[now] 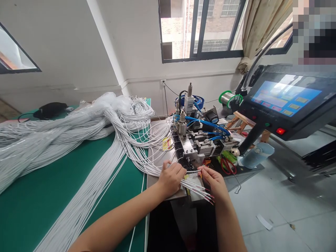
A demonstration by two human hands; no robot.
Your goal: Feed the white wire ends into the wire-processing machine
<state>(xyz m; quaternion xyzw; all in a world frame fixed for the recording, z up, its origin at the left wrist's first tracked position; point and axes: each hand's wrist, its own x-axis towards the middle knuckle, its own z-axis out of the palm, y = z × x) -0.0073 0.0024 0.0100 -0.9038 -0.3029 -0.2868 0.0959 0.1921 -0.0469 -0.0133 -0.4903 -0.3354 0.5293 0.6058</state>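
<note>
My left hand [170, 177] grips a small bunch of thin white cables [195, 186] whose stripped red-tipped ends fan out to the right at the front edge of a metal plate [154, 178]. My right hand [214, 182] pinches a single white cable end between thumb and fingertips, just in front of the small metal machine [193, 140] with blue air hoses. The cables run back from my left hand to a large heap of white cables [78, 129] spread over the green table [52, 189].
A touchscreen control panel [286, 98] on an arm stands at the right, with a red button lit. Red-handled scissors [227, 164] and a clear plastic cup [256, 155] lie beside the machine. A green solder spool [231, 98] sits behind. Grey tiled floor lies at the right.
</note>
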